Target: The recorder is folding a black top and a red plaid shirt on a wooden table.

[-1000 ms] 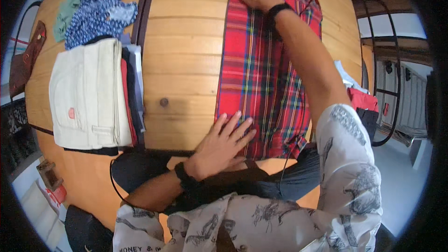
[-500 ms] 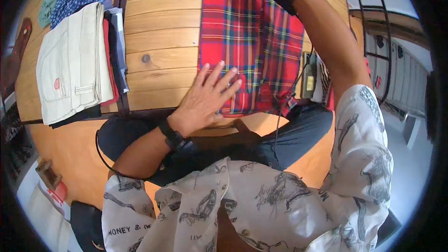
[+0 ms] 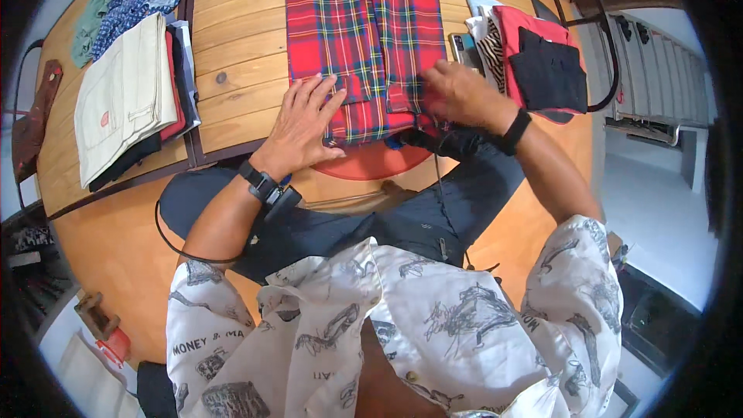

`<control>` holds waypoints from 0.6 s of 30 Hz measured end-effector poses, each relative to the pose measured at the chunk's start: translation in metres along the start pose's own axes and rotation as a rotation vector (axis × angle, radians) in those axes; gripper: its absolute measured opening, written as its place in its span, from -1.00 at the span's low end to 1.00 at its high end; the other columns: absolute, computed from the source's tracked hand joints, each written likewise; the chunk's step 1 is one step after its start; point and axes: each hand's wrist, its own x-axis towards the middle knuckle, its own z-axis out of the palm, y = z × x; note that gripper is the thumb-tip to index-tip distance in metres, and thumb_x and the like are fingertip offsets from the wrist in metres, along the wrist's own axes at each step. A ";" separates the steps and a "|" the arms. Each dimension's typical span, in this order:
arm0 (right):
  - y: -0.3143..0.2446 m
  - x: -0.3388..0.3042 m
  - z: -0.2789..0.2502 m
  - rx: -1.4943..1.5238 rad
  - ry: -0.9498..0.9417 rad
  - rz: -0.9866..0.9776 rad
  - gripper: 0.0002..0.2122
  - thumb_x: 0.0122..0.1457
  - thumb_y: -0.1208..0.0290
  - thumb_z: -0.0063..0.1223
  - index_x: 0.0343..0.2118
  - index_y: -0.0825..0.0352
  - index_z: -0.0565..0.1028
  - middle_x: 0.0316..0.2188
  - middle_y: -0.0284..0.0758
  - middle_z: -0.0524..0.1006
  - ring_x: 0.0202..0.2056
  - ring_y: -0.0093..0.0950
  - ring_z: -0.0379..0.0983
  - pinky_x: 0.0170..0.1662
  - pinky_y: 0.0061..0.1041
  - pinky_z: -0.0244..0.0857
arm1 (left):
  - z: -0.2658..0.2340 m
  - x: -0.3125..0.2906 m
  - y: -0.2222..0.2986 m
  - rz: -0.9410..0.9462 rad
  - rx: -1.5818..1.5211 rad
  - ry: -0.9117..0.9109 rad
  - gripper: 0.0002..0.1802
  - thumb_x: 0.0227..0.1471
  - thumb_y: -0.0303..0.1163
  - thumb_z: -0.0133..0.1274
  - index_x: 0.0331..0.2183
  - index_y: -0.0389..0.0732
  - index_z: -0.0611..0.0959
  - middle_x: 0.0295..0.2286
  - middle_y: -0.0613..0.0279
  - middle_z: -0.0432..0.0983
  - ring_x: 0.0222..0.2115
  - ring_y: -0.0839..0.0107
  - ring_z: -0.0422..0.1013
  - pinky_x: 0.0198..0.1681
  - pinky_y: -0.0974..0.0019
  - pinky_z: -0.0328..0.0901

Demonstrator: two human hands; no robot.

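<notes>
A red plaid shirt (image 3: 329, 27) lies lengthwise on the wooden table in front of me, its near end at the table's edge. What looks like a sleeve runs along its right side, with the cuff near my body. My left hand (image 3: 298, 124) rests flat on the near left corner, fingers spread over the cloth. At the near right edge, beside the cuff, my right hand (image 3: 468, 97) has its fingers curled in on the shirt's border. Its fingertips are partly hidden and a little blurred. Both wrists wear black bands.
A folded stack with cream trousers (image 3: 124, 101) on top stands at the left, with crumpled blue patterned cloth (image 3: 135, 19) behind it. On the right lie a phone (image 3: 467, 53) and a pile with a black folded garment (image 3: 549, 70) over red cloth. A thin cable (image 3: 439, 178) hangs over my lap.
My right hand has come from the shirt's far end to its near right edge. The shirt's right part now lies narrower and straighter. My left hand stays flat on the near left corner.
</notes>
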 end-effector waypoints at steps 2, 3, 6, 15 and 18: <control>-0.009 -0.018 0.021 0.024 0.039 -0.026 -0.31 -0.11 0.39 0.37 0.15 0.41 0.35 -0.03 -0.09 0.44 -0.05 -0.06 0.42 0.02 -0.18 0.36 | -0.005 -0.003 0.008 -0.015 0.043 -0.038 0.30 -0.44 -0.02 0.50 0.31 -0.15 0.22 0.31 0.01 0.07 0.33 -0.02 -0.02 0.38 -0.14 -0.13; -0.013 -0.023 0.027 0.026 0.049 -0.027 -0.31 -0.11 0.39 0.37 0.15 0.41 0.35 -0.03 -0.09 0.44 -0.05 -0.06 0.42 0.02 -0.18 0.36 | -0.006 -0.005 0.012 -0.042 0.130 -0.098 0.32 -0.45 -0.09 0.51 0.32 -0.14 0.19 0.32 0.04 0.06 0.33 0.00 -0.02 0.38 -0.13 -0.11; -0.019 -0.035 0.042 -0.141 0.099 -0.016 -0.17 -0.17 0.46 0.37 0.25 0.43 0.23 0.11 -0.12 0.35 0.03 -0.12 0.36 0.07 -0.23 0.32 | -0.010 -0.007 0.021 -0.063 0.283 -0.179 0.33 -0.44 -0.21 0.52 0.34 -0.11 0.15 0.33 0.09 0.05 0.33 0.03 -0.01 0.37 -0.10 -0.07; -0.011 -0.043 0.076 -0.445 0.281 -0.040 -0.49 0.21 0.39 -0.10 0.25 0.37 0.29 0.15 -0.18 0.36 0.00 -0.25 0.35 0.01 -0.33 0.29 | -0.010 -0.017 0.014 -0.019 0.335 -0.139 0.16 -0.27 -0.36 0.41 0.33 -0.11 0.18 0.33 0.14 0.06 0.31 0.06 0.04 0.33 -0.05 0.03; -0.008 -0.045 0.077 -0.466 0.289 -0.053 -0.50 0.21 0.40 -0.10 0.24 0.35 0.30 0.15 -0.19 0.36 0.00 -0.26 0.36 0.01 -0.35 0.29 | -0.019 -0.018 0.017 0.052 0.318 -0.148 0.05 -0.22 -0.39 0.36 0.30 -0.07 0.24 0.32 0.16 0.07 0.30 0.11 0.08 0.33 -0.01 0.03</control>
